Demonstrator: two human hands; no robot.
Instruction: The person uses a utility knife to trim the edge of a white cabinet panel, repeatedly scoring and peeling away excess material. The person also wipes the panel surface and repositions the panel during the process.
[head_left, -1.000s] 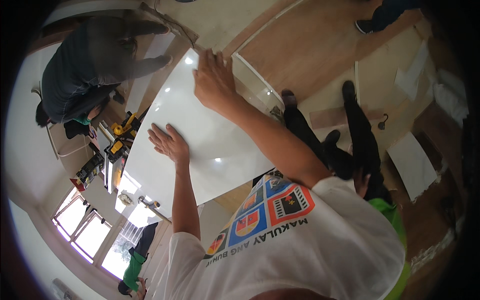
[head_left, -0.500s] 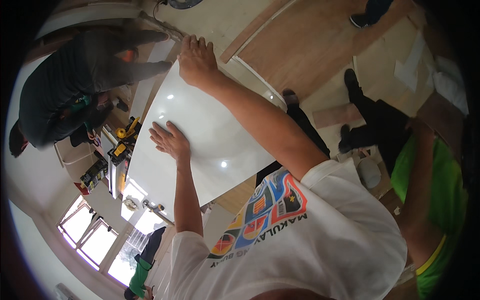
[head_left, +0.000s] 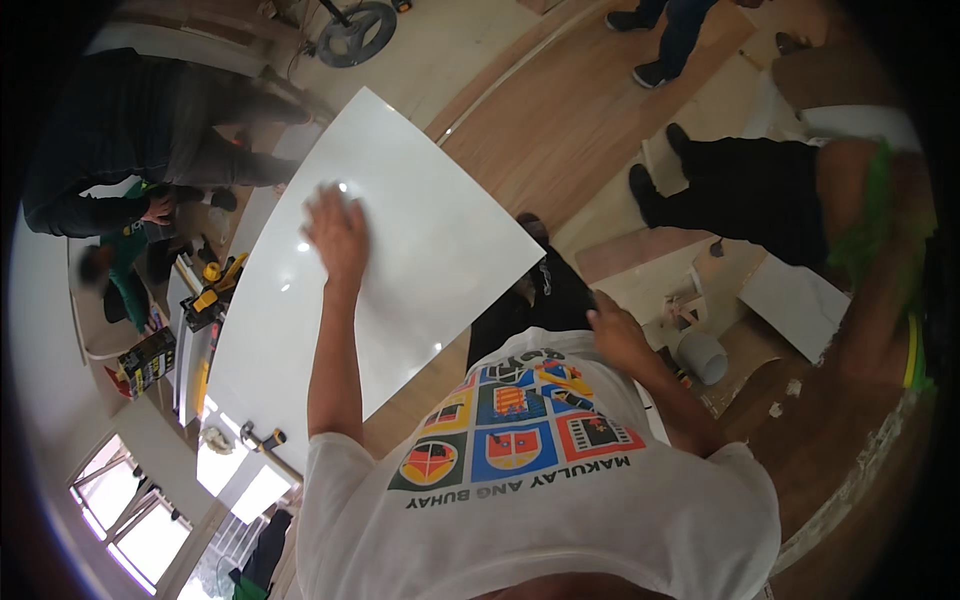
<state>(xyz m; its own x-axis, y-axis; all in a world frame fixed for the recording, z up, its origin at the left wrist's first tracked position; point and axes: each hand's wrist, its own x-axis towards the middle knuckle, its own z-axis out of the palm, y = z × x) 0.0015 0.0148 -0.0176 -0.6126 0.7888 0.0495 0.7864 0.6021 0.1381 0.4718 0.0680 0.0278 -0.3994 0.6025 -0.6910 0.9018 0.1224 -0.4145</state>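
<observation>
A glossy white panel (head_left: 410, 250) spans the middle and lower left of the view, its corners toward the top and right. My left hand (head_left: 336, 230) rests on its upper face with fingers spread, slightly blurred. My right hand (head_left: 617, 330) is off the panel, low beside my right hip and dark trousers, its fingers partly bent and partly hidden; whether they hold anything cannot be told. Along the panel's left edge lie yellow-and-black tools (head_left: 210, 290) and a clamp-like tool (head_left: 262, 437).
Co-workers surround me: one in dark clothes (head_left: 115, 130), one in green (head_left: 125, 260), legs at top (head_left: 660, 65), and one at right (head_left: 755, 195). A grey cylinder (head_left: 703, 355), white offcut (head_left: 790, 305), plywood sheet (head_left: 540, 120) and round wheel-like object (head_left: 355, 40) lie about.
My right hand has left the panel's top corner and dropped to my right side. My left hand appears higher in view. The green-shirted co-worker at right has shifted upward in the picture.
</observation>
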